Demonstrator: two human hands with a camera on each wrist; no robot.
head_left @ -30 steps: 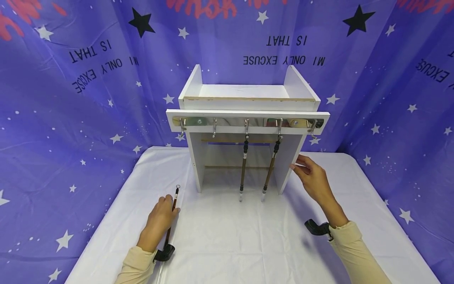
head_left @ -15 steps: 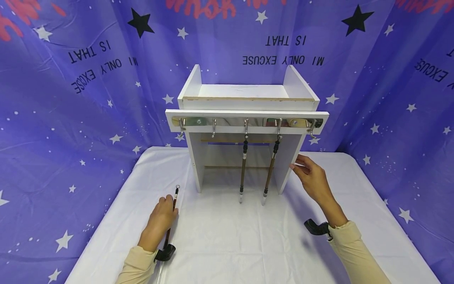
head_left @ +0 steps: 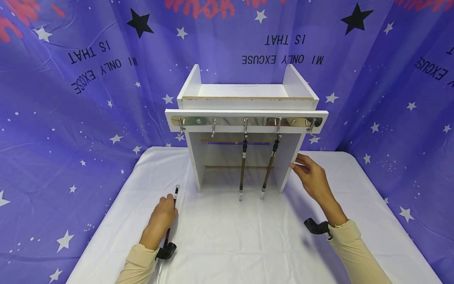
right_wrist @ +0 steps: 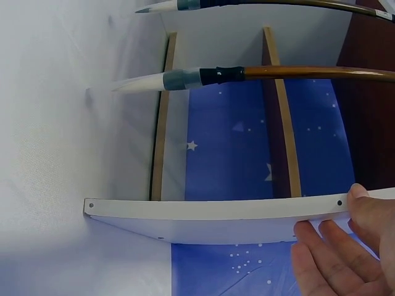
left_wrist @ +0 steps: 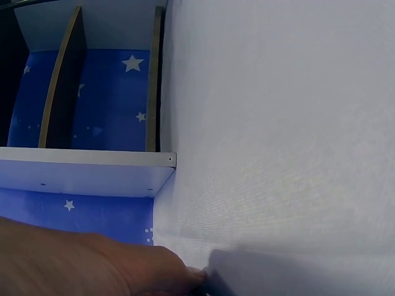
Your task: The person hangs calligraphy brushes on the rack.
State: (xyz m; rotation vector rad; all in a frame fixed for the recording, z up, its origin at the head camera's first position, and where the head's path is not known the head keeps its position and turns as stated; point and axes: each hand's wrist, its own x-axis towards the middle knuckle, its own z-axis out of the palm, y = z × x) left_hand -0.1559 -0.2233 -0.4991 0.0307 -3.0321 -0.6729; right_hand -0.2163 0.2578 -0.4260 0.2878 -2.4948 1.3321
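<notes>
A white rack (head_left: 248, 103) with a row of metal hooks stands mid-table in the head view. Two calligraphy brushes, the middle brush (head_left: 242, 169) and the right brush (head_left: 269, 169), hang from it by their end loops, pale tips down. My left hand (head_left: 161, 217) grips a third brush (head_left: 176, 192) low over the table at the left; its loop end points away, and its lower part is hidden behind the wrist camera. My right hand (head_left: 313, 179) holds the rack's right side panel (right_wrist: 216, 209), thumb on the front edge and fingers against the outer face.
Three hooks, including the far-left hook (head_left: 181, 128), carry nothing. A clear strip (head_left: 159, 272) lies near my left sleeve. White cloth (head_left: 227, 244) covers the table, and a purple starry curtain (head_left: 106, 98) surrounds its back and sides.
The right hanging brush sways slightly at its lower end. Both hands stay almost in place, the left still on its brush and the right still on the rack.
</notes>
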